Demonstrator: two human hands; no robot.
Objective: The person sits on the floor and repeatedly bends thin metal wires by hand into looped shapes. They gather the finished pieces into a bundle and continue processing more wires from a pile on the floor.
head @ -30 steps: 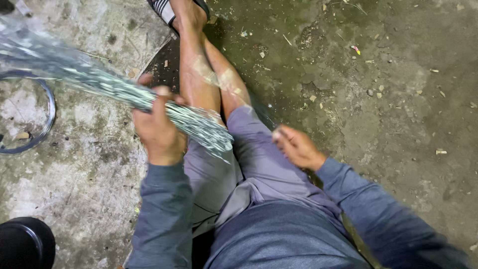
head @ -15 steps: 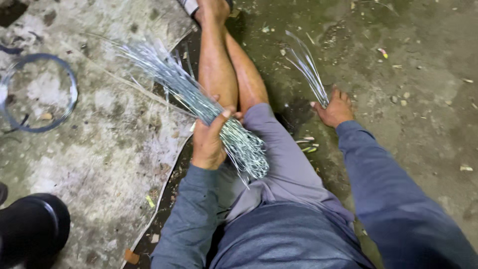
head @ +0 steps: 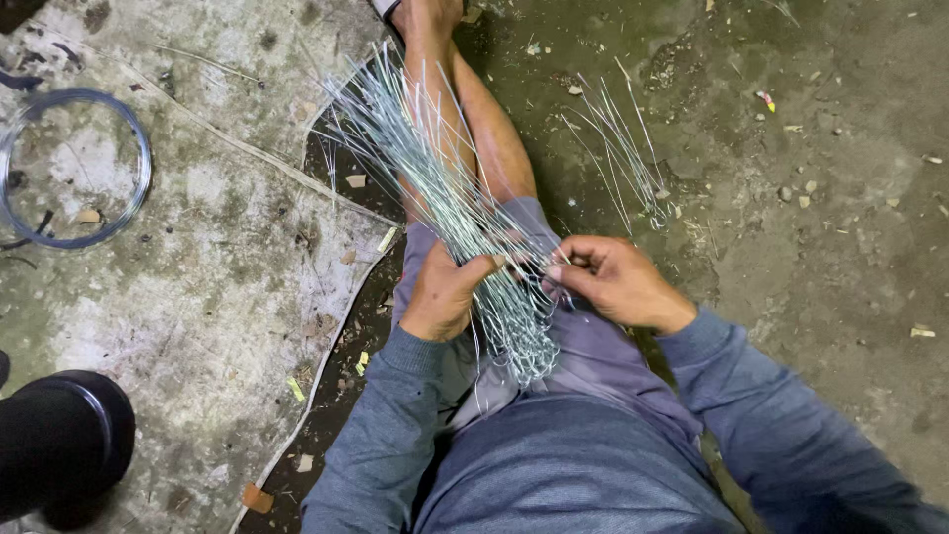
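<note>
Fingers [head: 568, 269] pinch wire bundle [head: 445, 188]; loose wires [head: 623, 148] lie beside.

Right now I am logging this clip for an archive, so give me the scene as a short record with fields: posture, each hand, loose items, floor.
posture: seated on the floor, legs stretched forward
left hand: closed around a bundle of thin wires, which lies over the legs
right hand: fingers pinch at the bundle just beside the left hand
loose wires: a few lie on the ground right of the legs
wire coil: round, on the floor at far left
black object: at lower left, partly cut off
floor: rough, dirty, scattered with debris
</note>
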